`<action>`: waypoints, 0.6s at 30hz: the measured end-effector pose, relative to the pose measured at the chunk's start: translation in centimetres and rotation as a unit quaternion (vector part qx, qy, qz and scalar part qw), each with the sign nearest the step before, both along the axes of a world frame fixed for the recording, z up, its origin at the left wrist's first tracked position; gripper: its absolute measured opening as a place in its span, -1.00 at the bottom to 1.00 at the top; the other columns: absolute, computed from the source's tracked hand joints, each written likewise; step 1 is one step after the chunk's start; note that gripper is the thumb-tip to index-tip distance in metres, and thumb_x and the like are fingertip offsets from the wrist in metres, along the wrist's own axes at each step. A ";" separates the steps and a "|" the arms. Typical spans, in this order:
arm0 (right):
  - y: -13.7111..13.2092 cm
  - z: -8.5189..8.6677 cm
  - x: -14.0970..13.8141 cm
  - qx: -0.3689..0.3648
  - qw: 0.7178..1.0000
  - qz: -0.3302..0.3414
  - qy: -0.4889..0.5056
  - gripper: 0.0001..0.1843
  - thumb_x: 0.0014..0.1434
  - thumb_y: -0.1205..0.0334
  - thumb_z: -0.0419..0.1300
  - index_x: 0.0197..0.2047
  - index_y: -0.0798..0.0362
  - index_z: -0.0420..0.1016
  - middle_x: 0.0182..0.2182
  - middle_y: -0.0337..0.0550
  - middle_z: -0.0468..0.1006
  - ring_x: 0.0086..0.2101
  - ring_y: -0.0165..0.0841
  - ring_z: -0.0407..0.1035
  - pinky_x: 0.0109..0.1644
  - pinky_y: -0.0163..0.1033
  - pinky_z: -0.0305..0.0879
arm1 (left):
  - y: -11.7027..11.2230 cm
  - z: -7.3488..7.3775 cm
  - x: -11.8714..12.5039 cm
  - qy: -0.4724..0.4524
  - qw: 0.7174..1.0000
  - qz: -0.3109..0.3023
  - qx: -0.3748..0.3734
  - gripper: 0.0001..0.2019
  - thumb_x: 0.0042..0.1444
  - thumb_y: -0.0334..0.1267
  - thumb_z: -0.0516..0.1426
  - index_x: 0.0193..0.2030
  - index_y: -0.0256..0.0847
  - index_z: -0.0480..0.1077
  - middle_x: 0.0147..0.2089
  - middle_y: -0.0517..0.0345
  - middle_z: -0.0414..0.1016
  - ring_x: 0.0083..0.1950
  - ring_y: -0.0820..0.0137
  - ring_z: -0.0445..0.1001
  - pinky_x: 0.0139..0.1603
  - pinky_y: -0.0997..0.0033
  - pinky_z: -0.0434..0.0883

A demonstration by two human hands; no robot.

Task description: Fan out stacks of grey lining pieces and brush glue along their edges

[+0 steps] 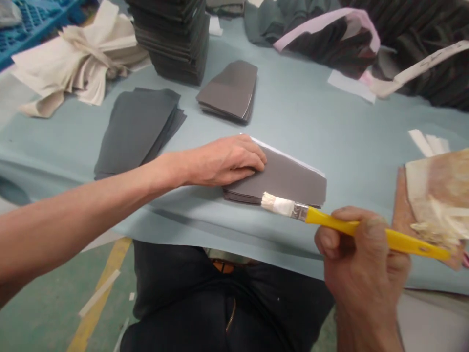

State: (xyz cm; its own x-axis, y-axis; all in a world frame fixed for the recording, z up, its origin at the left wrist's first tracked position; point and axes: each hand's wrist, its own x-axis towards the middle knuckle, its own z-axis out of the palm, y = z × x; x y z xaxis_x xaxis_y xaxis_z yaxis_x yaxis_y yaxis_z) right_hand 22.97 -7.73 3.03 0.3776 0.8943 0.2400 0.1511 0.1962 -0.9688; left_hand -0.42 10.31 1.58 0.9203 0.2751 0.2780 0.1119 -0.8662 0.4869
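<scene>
My right hand grips a paintbrush by its yellow handle. White tape wraps the brush above its pale bristles, which are at the near edge of a stack of dark grey cut pieces. Over the left end of that stack lies my left hand, fingers curled and pressed together on the top piece; its fingertips are partly hidden. A white line runs along the stack's far edge. Behind it sits a smaller stack of grey pieces, and to the left a looser pile of dark grey sheets.
A tall dark stack stands at the back, beside a tied bundle of cream strips. Dark bundles with a pink band fill the back right. At the right edge lies a stained, glue-marked board. A blue crate is at top left.
</scene>
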 end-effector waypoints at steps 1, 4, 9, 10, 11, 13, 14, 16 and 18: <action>-0.3 -0.1 -0.8 -0.008 1.000 -0.006 0.004 -0.63 0.47 -0.03 0.26 -0.26 0.07 0.63 -0.59 -0.30 0.39 -0.62 -0.55 0.26 -0.61 -0.46 0.14 | 0.2 -0.2 0.0 0.000 1.000 -0.007 0.003 -0.68 0.54 -0.27 0.00 0.08 -0.17 0.60 0.21 -0.10 0.68 0.25 0.19 0.60 0.38 0.09 0.38; -1.3 -0.3 -2.4 -0.004 0.999 -0.005 -0.033 -0.69 0.48 0.03 0.26 -0.21 0.07 0.64 -0.55 -0.30 0.43 -0.57 -0.55 0.33 -0.54 -0.46 0.22 | 0.7 -0.8 0.2 0.001 1.000 -0.011 0.026 -0.71 0.53 -0.20 0.02 0.02 -0.07 0.60 0.18 0.07 0.70 0.16 0.22 0.62 0.33 0.11 0.36; -2.3 -0.5 -3.1 0.060 0.985 0.013 -0.158 -0.84 0.45 0.19 0.29 -0.11 0.09 0.64 -0.41 -0.24 0.56 -0.49 -0.51 0.45 -0.46 -0.42 0.33 | 1.3 -1.3 0.3 -0.010 0.999 0.023 0.030 -0.81 0.43 -0.19 0.15 -0.05 -0.08 0.62 0.15 0.05 0.68 0.15 0.17 0.59 0.27 0.13 0.34; -2.4 -0.4 -3.0 0.080 0.977 0.021 -0.194 -0.86 0.44 0.20 0.30 -0.10 0.09 0.64 -0.38 -0.22 0.59 -0.47 -0.49 0.46 -0.45 -0.40 0.35 | 1.5 -1.4 0.4 -0.016 0.999 0.024 0.020 -0.82 0.41 -0.20 0.16 -0.06 -0.08 0.62 0.14 0.06 0.68 0.16 0.17 0.59 0.28 0.14 0.34; -2.5 -0.4 -2.9 0.098 0.966 0.035 -0.236 -0.88 0.43 0.21 0.31 -0.10 0.09 0.64 -0.35 -0.20 0.60 -0.45 -0.47 0.48 -0.43 -0.38 0.39 | 1.6 -1.4 0.4 -0.021 1.000 0.022 0.009 -0.83 0.40 -0.21 0.18 -0.07 -0.08 0.63 0.13 0.07 0.69 0.16 0.18 0.60 0.28 0.15 0.34; -2.7 -0.1 -2.6 0.126 0.937 0.082 -0.316 -0.92 0.39 0.26 0.35 -0.09 0.07 0.65 -0.32 -0.18 0.63 -0.39 -0.42 0.53 -0.37 -0.35 0.45 | 1.7 -1.5 0.5 -0.029 0.999 0.014 -0.009 -0.83 0.38 -0.24 0.18 -0.09 -0.08 0.65 0.11 0.06 0.70 0.16 0.19 0.61 0.29 0.16 0.33; -2.8 0.1 -2.5 0.131 0.922 0.111 -0.348 -0.93 0.37 0.30 0.36 -0.08 0.06 0.66 -0.32 -0.18 0.64 -0.36 -0.41 0.55 -0.35 -0.35 0.47 | 1.8 -1.5 0.6 -0.033 0.999 0.010 -0.014 -0.82 0.37 -0.27 0.18 -0.10 -0.09 0.67 0.10 0.06 0.71 0.16 0.20 0.62 0.29 0.17 0.34; -3.0 0.6 -2.4 0.123 0.896 0.157 -0.397 -0.87 0.33 0.36 0.38 -0.04 0.05 0.66 -0.29 -0.19 0.66 -0.33 -0.41 0.57 -0.33 -0.37 0.48 | 1.9 -1.6 0.7 -0.036 0.999 -0.003 -0.015 -0.79 0.35 -0.31 0.18 -0.09 -0.10 0.69 0.09 0.05 0.72 0.15 0.22 0.63 0.26 0.21 0.36; -3.1 1.2 -2.8 0.108 0.881 0.169 -0.429 -0.83 0.33 0.39 0.37 -0.02 0.03 0.66 -0.27 -0.19 0.66 -0.34 -0.43 0.57 -0.34 -0.39 0.48 | 2.0 -1.8 0.8 -0.056 0.998 0.018 -0.009 -0.82 0.29 -0.33 0.24 -0.14 -0.04 0.72 0.00 0.14 0.75 0.07 0.28 0.66 0.18 0.28 0.41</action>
State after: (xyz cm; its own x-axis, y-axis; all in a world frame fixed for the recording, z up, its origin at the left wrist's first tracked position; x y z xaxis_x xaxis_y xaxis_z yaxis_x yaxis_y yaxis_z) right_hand 20.15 -10.80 4.19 -0.3041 0.8192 0.4861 0.7067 0.5362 -0.4615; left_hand 0.40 12.28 -0.22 0.8735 0.3138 0.3722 0.0873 -0.8532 0.5143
